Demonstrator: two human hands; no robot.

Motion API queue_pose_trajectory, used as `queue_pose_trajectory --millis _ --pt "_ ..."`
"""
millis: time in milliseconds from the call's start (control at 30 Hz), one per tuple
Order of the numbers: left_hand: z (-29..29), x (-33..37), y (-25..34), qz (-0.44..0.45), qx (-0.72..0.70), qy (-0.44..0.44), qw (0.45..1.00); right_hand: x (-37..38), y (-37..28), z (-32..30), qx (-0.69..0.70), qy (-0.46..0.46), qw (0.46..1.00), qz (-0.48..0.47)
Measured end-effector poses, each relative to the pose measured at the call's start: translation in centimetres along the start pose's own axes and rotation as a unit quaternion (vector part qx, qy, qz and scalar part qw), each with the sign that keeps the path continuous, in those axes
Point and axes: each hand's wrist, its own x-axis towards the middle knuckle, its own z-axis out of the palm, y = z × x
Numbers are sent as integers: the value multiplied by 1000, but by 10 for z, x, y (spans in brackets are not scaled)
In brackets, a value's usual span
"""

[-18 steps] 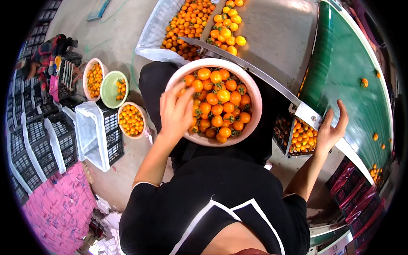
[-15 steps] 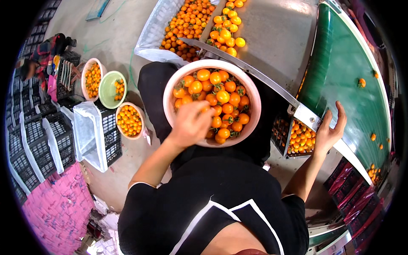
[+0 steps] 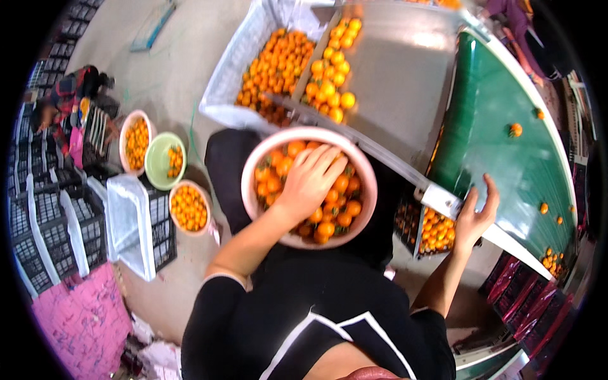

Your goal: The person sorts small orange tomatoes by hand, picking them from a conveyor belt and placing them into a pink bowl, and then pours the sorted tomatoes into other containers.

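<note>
A pink tub [image 3: 252, 223] rests on my lap, holding orange cherry tomatoes [image 3: 337, 206], some with green stems. My left hand [image 3: 310, 180] lies palm down over the fruit, fingers stretched forward and slightly parted. What is under its palm is hidden. Beside the metal rail at the near edge of a green conveyor belt [image 3: 491, 120], my right hand [image 3: 476, 218] is held up with thumb and fingers apart, and nothing shows in it. A few loose tomatoes [image 3: 515, 130] lie scattered on the belt.
A metal chute [image 3: 405, 82] carries yellow-orange tomatoes beside a lined crate [image 3: 218, 95]. Below the rail stands a dark crate of tomatoes [image 3: 437, 231]. Leftward are a green tub [image 3: 157, 174], pink tubs, stacked black crates [image 3: 60, 218] and a person [image 3: 73, 95] in plaid.
My left hand has gone from curled fingers at the tub's middle to stretched-out fingers over the tomatoes. The whole view has shifted slightly. My right hand stays by the belt edge, fingers apart.
</note>
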Motion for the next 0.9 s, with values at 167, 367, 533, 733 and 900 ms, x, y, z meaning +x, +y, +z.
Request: queue_pose_trajectory --millis 167,367,533,733,900 --pt "5 11 -3 -18 48 30 998 10 -3 1 16 -6 1000 -4" --pt "-3 31 0 -29 57 -18 998 15 -6 -5 22 16 1000 -3" --pt "-13 63 38 37 -12 68 997 9 -7 -6 11 25 1000 -2" --pt "18 129 125 209 -197 77 955 9 -8 -9 37 38 999 12" --pt "60 146 154 245 -122 25 961 6 -1 -4 23 49 999 9"
